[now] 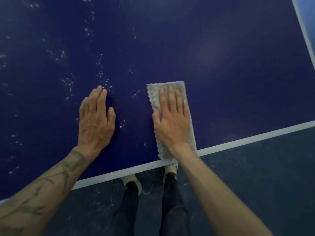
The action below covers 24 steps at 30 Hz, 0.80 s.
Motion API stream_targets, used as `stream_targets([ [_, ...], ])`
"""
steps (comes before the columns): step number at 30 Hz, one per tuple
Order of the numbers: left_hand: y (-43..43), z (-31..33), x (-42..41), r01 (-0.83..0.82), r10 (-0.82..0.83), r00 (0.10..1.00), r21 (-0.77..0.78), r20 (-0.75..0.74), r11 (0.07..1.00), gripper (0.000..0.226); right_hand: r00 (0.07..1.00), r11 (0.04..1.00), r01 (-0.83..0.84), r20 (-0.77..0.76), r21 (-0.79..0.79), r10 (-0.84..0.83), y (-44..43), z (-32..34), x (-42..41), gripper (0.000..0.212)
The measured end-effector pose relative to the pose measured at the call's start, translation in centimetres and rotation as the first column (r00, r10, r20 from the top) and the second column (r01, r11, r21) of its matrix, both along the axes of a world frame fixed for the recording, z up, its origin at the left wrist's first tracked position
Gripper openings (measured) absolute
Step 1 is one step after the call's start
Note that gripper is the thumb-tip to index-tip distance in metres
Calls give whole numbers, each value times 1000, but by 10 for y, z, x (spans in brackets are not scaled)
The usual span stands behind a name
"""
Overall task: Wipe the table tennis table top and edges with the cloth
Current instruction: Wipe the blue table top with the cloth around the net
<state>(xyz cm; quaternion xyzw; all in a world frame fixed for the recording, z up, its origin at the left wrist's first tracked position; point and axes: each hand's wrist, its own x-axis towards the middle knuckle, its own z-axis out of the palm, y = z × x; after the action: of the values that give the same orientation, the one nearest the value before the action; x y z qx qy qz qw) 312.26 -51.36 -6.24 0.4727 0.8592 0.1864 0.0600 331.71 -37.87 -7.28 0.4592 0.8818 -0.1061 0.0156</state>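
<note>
The dark blue table tennis table top (221, 57) fills most of the head view. A folded grey cloth (154, 94) lies flat on it, its near end reaching the white edge line (255, 137). My right hand (172, 120) presses flat on the cloth with straight fingers. My left hand (96, 120) rests flat on the bare table to the left of the cloth, fingers together. White specks and droplets (68, 82) dot the table's left part; the right part looks smooth.
The table's near edge runs diagonally from lower left to right. A second white edge line (305, 31) shows at the top right corner. Below the edge are the dark floor (255, 184) and my feet in pale shoes (132, 182).
</note>
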Motion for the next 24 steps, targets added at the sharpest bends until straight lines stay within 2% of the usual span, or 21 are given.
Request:
stream_targets([
  [3,-9,-3,-32,29,-30,999,-20,-22,999,55,991,991,134,-7,7,-134,-45,2,5,71],
  [7,-18,-8,-56,78,-81,995,-40,-60,996,55,999,1000,23,-43,4,-23,-94,-1,-38,71],
  [10,-21,-12,-64,93,-96,993,-43,-73,995,56,997,998,-61,-38,16,62,-57,-2,-63,69],
  [13,-20,-15,-64,92,-95,993,-32,-77,995,55,999,998,47,21,33,-48,-13,-2,-62,70],
  [15,-21,-16,-63,89,-91,993,-30,-81,996,54,987,986,154,29,67,-156,-7,0,-70,70],
  [17,-22,-16,-64,92,-94,992,-29,-85,995,54,984,981,176,-3,78,-176,-18,0,-94,70],
  [21,-24,-18,-66,99,-103,990,-48,-94,994,54,994,997,-63,-88,39,66,-67,-4,-129,70],
  [24,-23,-18,-67,99,-104,990,-55,-98,994,53,982,985,-170,-81,36,173,-77,-2,-108,68],
])
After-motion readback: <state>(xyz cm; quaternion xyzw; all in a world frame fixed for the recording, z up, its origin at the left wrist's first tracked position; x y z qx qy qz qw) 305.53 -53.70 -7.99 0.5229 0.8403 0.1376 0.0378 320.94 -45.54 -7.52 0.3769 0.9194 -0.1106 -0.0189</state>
